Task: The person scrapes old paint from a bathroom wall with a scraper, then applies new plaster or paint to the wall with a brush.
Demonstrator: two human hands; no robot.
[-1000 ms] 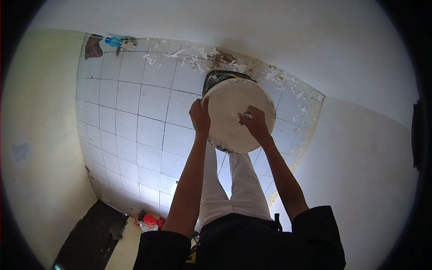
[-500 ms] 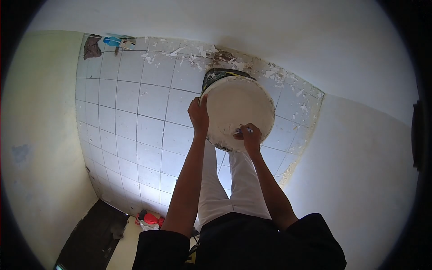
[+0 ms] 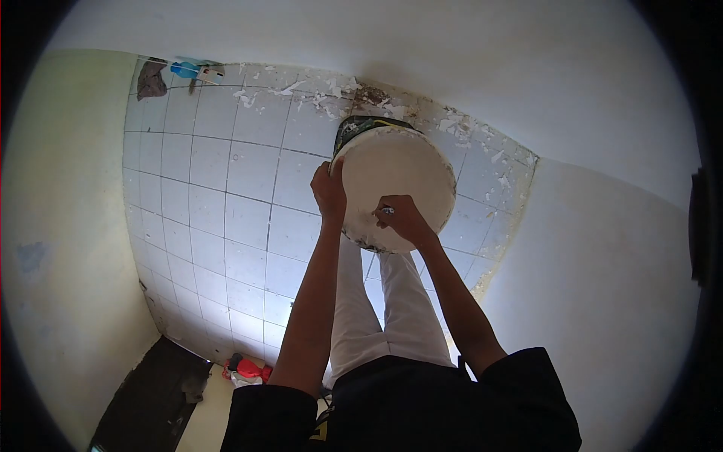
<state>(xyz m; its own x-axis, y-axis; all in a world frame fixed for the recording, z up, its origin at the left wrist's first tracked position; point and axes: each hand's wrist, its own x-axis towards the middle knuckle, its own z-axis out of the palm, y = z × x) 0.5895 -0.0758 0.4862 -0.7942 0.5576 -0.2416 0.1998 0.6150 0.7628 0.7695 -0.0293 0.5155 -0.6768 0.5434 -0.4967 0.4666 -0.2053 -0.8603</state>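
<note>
My left hand (image 3: 328, 194) grips one dark bucket (image 3: 351, 132) at its edge; my right hand (image 3: 407, 218) is closed round one small tool (image 3: 387, 211) over the creamy-white top (image 3: 392, 166), contents or lid unclear.

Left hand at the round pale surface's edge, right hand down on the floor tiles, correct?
No: the head view shows the right hand over the round pale surface, not on the floor tiles; the left hand is at its edge.
</note>
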